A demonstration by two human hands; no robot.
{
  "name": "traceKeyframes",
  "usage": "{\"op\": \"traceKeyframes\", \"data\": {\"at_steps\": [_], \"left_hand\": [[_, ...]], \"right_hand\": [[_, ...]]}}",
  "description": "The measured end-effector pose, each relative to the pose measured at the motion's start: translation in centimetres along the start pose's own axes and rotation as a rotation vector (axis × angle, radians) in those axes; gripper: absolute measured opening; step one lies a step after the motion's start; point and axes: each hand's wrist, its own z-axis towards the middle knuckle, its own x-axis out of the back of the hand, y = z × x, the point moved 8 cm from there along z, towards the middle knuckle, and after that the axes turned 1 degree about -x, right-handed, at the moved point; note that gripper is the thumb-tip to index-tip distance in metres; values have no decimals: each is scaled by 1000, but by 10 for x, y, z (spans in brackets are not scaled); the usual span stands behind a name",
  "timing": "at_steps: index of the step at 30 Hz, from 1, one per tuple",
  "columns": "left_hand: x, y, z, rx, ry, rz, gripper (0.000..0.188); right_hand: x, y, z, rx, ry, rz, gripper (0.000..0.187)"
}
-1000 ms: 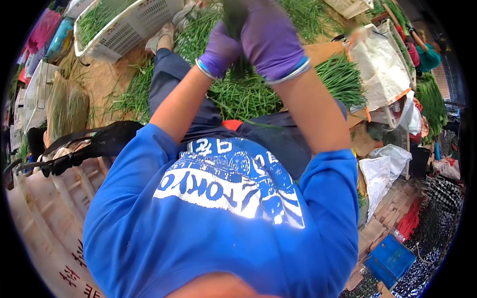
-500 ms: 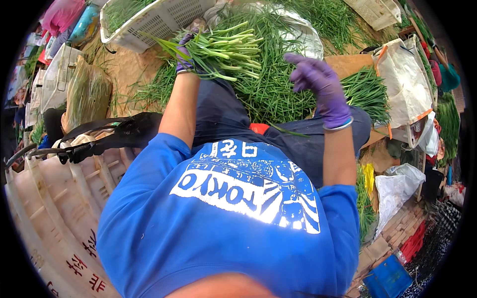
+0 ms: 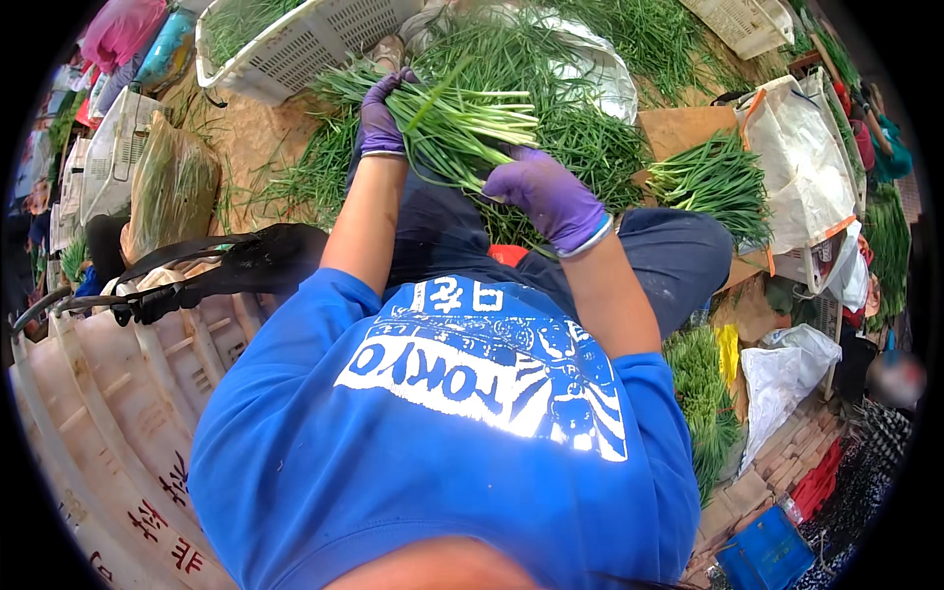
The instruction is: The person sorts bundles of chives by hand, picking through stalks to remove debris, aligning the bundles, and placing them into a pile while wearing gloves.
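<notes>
A bunch of green chives (image 3: pixel 462 123) with pale stem ends lies across my lap, its stems pointing right. My left hand (image 3: pixel 382 120), in a purple glove, is closed round the leafy left part of the bunch. At the lower right of the same bunch, my purple-gloved right hand (image 3: pixel 553 197) has its fingers pinched at the stems; its fingertips are partly hidden. Beneath and beyond both hands spreads a heap of loose chives (image 3: pixel 590 157). A neat pile of chives (image 3: pixel 713 182) rests on cardboard beyond my right knee.
A white plastic crate (image 3: pixel 305 49) with greens stands at the far left, near a clear bag of greens (image 3: pixel 177 182). A white sack (image 3: pixel 801 167) is at the right. More chives (image 3: pixel 700 393) lie beside my right hip. A large pale crate (image 3: pixel 128 393) sits at my left.
My right hand has come down and left from its raised position, fingers extended, to pinch at the bunch's stems. The left hand has shifted slightly right and turned with the bunch.
</notes>
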Motion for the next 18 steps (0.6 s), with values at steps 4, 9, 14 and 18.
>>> {"op": "traceKeyframes", "data": {"at_steps": [4, 9, 14, 18], "left_hand": [[23, 9, 19, -36, 2, -25, 16], [11, 13, -5, -293, 188, 190, 14], [-14, 2, -23, -304, 125, 278, 12], [-2, 11, -11, -315, 161, 249, 12]], "right_hand": [[10, 33, 22, -1, 57, 385, 26], [20, 28, 14, 68, 318, 498, 18], [33, 30, 13, 178, 382, 532, 14], [33, 30, 13, 257, 339, 578, 16]]}}
